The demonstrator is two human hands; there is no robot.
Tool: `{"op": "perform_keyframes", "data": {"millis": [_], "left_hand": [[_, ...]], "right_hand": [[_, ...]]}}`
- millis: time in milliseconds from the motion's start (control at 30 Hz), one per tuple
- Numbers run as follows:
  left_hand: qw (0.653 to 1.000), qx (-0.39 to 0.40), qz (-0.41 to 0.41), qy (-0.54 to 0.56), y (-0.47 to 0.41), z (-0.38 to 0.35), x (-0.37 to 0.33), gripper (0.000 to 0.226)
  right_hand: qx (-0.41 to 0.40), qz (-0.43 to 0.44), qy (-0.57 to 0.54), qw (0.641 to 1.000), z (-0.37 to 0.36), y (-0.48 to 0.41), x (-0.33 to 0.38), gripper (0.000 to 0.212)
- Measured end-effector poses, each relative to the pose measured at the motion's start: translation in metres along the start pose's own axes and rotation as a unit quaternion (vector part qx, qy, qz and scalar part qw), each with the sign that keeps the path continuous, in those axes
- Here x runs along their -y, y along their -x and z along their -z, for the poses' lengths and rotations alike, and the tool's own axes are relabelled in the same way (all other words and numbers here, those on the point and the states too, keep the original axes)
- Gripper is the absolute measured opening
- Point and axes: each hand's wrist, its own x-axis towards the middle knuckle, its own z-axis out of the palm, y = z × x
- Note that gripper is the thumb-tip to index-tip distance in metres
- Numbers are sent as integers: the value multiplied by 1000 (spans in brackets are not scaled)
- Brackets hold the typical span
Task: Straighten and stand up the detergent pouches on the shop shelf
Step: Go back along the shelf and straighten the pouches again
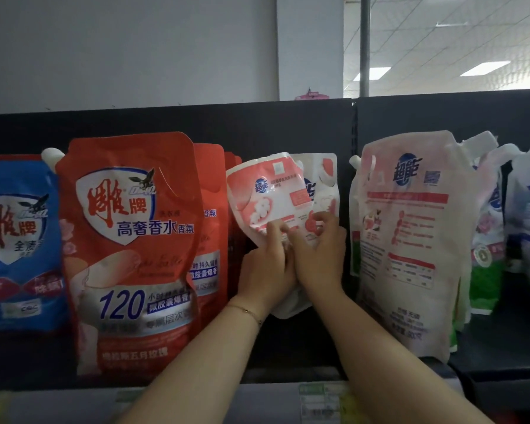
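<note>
Head view: a person's two hands are reaching up to a dark shop shelf (303,350) that is carrying rows of detergent pouches.
Small pink pouch (266,194): sitting mid-shelf between the red pouch (135,240) and the big white pouch (410,240), with its top flopping over to the left.
Second small pouch (326,175): standing just behind it, partly hidden.
Left hand (266,267): its fingers (276,231) are curling onto the small pink pouch's lower left, gripping it; a thin bracelet (248,312) is circling the wrist.
Right hand (318,258): touching the left hand, its fingers (322,221) are pinching the same pouch's lower right.
Red pouch: standing upright, more red ones lining up behind.
Blue pouch (16,240): standing at the far left.
Big white pouch: standing upright at the right, other pouches crowding behind it.
</note>
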Motion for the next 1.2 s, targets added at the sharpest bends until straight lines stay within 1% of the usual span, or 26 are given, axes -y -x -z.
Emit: {"op": "perform_keyframes", "data": {"millis": [67, 100, 133, 200, 267, 300, 400, 467, 600, 633, 733, 800, 833, 900, 933, 1000, 1100, 1133, 1200], "left_hand": [[998, 30, -37, 35, 2, -4, -2, 32], [997, 32, -47, 48, 2, -4, -1, 34], [996, 25, -58, 56, 3, -5, -1, 33], [995, -22, -91, 28, 3, -6, 0, 28], [987, -93, -126, -41, 3, -4, -1, 24], [981, -124, -130, -70, 1, -3, -2, 25], [966, -217, -102, -92, -3, 1, -3, 30], [965, -239, -76, -73, -4, 1, -2, 33], [960, -272, -16, -62, -6, 2, 3, 37], [958, -281, -8, -58, -6, 2, 4, 40], [957, -290, -12, -19, -7, -2, 3, 46], [959, -277, -19, 57, -8, -4, 1, 42], [957, -270, -14, 107, -8, -3, -1, 39], [942, -263, 10, 208, -9, 1, -6, 35], [934, -266, 19, 237, -10, 3, -7, 35], [929, -282, 26, 236, -10, 8, -7, 34], [931, -284, 36, 228, -11, 12, -7, 17], [933, -281, 35, 225, -12, 12, -7, 14], [945, -253, 11, 209, -11, 12, -4, 16]], "right_hand": [[-1, -3, 15, 1000, 5, 1, 0, 30], [1, -5, 21, 1000, 6, 2, 0, 27], [4, 2, 20, 1000, 7, 4, 0, 28], [6, 23, 6, 1000, 8, 7, 4, 35], [7, 32, -11, 999, 8, 10, 4, 35], [8, 33, -21, 999, 8, 10, 4, 35], [21, 21, -54, 998, 7, 11, 1, 43], [30, 8, -58, 998, 8, 11, -1, 42], [40, 7, -26, 999, 10, 13, -3, 22], [47, 15, -15, 999, 11, 13, -2, 20], [75, 42, 3, 996, 10, 14, -1, 20], [84, 55, -8, 995, 10, 13, -3, 18], [88, 68, -4, 994, 11, 14, -4, 21], [110, 106, 23, 988, 11, 14, -7, 37], [121, 127, 43, 984, 11, 15, -8, 45], [131, 153, 77, 976, 10, 16, -9, 55], [124, 166, 114, 972, 10, 16, -9, 65], [122, 169, 127, 970, 10, 17, -9, 66], [109, 170, 145, 968, 9, 16, -9, 61]]}}
